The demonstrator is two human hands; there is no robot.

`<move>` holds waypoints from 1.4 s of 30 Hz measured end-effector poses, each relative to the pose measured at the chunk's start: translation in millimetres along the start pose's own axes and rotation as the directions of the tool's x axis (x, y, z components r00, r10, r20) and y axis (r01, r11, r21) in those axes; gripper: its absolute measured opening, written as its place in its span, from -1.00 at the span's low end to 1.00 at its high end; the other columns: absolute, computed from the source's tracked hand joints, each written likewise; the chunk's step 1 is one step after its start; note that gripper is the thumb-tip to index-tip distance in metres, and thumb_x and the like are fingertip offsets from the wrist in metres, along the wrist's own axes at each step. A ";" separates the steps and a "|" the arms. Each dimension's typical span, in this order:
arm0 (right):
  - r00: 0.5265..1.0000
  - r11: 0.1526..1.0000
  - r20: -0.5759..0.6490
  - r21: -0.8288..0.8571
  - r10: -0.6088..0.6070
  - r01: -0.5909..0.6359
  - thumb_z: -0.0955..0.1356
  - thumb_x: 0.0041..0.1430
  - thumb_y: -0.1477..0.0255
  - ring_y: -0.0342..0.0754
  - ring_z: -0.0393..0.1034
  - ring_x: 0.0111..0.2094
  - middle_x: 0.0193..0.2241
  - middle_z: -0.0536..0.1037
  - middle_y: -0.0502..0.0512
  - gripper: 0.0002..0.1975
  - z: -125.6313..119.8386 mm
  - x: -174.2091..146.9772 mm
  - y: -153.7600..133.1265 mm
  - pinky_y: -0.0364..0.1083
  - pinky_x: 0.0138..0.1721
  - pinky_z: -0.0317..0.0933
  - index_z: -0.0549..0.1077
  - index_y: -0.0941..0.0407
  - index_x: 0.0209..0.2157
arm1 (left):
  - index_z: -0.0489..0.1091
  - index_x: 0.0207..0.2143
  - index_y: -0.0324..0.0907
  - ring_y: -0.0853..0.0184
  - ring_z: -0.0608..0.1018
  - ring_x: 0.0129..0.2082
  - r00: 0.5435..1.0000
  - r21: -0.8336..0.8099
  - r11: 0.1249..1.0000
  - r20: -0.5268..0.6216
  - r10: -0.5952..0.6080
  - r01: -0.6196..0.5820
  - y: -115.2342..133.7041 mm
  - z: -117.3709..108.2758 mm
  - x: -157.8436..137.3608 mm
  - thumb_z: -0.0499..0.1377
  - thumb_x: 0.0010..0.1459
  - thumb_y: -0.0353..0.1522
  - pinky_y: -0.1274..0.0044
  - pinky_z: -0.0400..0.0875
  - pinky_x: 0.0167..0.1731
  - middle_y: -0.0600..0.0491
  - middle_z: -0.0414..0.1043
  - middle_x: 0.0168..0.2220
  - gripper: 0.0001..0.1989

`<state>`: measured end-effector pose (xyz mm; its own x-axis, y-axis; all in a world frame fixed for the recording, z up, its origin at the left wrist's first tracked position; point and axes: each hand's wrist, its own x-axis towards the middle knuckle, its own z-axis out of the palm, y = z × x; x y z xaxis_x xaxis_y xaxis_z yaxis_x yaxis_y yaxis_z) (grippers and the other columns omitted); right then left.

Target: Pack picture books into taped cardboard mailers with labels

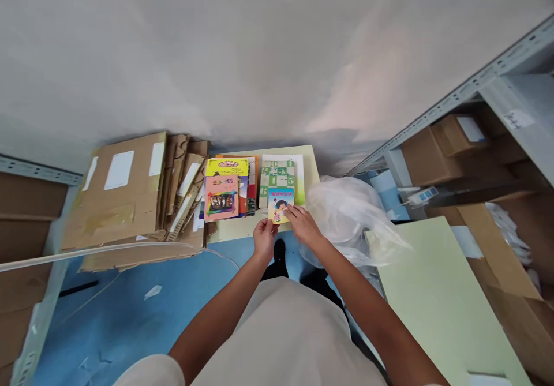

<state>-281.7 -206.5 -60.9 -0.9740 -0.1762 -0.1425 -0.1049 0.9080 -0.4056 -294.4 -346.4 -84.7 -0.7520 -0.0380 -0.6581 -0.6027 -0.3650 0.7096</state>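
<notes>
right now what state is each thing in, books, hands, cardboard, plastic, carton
Small booklet: closed, cover up
Left hand: holding the booklet's lower left
Right hand: holding the booklet's right edge
Pink book: closed, lying face up
Green patterned book: partly covered
Cardboard boxes: flattened, stacked
Clear plastic: crumpled
Carton at right: open
</notes>
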 end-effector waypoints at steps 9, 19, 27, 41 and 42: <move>0.813 0.879 -0.430 0.435 0.392 -0.194 0.33 0.13 0.37 0.13 0.17 0.16 0.27 0.06 0.22 -0.48 -29.7 -159.2 49.8 0.15 0.13 0.15 0.28 0.04 0.15 | 0.43 -0.42 -0.22 0.41 0.45 -0.44 0.903 0.238 0.951 0.421 0.080 -0.195 -35.6 73.4 -55.7 0.32 -0.15 -0.13 0.55 0.32 -0.34 0.06 0.48 -0.42 -0.65; 0.162 0.257 -0.272 0.960 0.948 0.108 0.42 -0.03 0.12 -0.06 0.43 -0.29 -0.13 0.50 0.16 -0.28 -55.4 -381.7 130.1 0.01 -0.23 0.36 0.20 0.03 0.14 | 0.49 -0.42 -0.20 0.38 0.46 -0.48 0.619 0.462 0.838 0.758 -0.204 -0.290 -163.2 183.2 -194.4 0.29 -0.12 -0.14 0.54 0.35 -0.40 0.04 0.50 -0.46 -0.69; -0.085 0.178 -0.164 0.967 0.983 0.185 0.36 0.02 0.09 -0.16 0.30 -0.49 -0.51 0.44 -0.04 -0.62 -55.7 -498.4 148.1 -0.12 -0.43 0.26 0.41 0.11 -0.29 | 0.46 -0.27 -0.19 0.31 0.57 -0.40 0.444 0.659 0.712 0.728 -0.522 -0.242 -231.3 204.7 -275.4 0.37 -0.19 -0.16 0.50 0.42 -0.34 0.01 0.52 -0.37 -0.57; -0.278 0.121 -0.055 0.967 0.959 0.225 0.42 -0.06 0.11 -0.12 0.34 -0.46 -0.45 0.48 0.00 -0.61 -41.3 -529.8 147.5 -0.06 -0.35 0.28 0.46 0.09 -0.27 | 0.45 -0.39 -0.22 0.40 0.52 -0.49 0.329 0.769 0.605 0.637 -0.697 -0.207 -248.9 229.6 -275.8 0.39 -0.25 -0.13 0.44 0.43 -0.25 0.09 0.45 -0.51 -0.58; -0.261 0.119 -0.052 0.961 0.964 0.250 0.40 -0.03 0.12 -0.12 0.35 -0.45 -0.45 0.48 0.00 -0.63 -42.4 -531.1 146.0 -0.06 -0.33 0.29 0.47 0.09 -0.27 | 0.45 -0.39 -0.22 0.40 0.51 -0.49 0.309 0.776 0.600 0.629 -0.714 -0.194 -248.0 232.3 -273.8 0.40 -0.26 -0.14 0.43 0.43 -0.23 0.09 0.45 -0.50 -0.58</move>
<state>211.7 35.7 -6.1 0.1431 0.9409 -0.3071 -0.0628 -0.3010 -0.9516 -1.1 -29.5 -22.1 0.0297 0.8336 -0.5516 -0.4230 0.5105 0.7486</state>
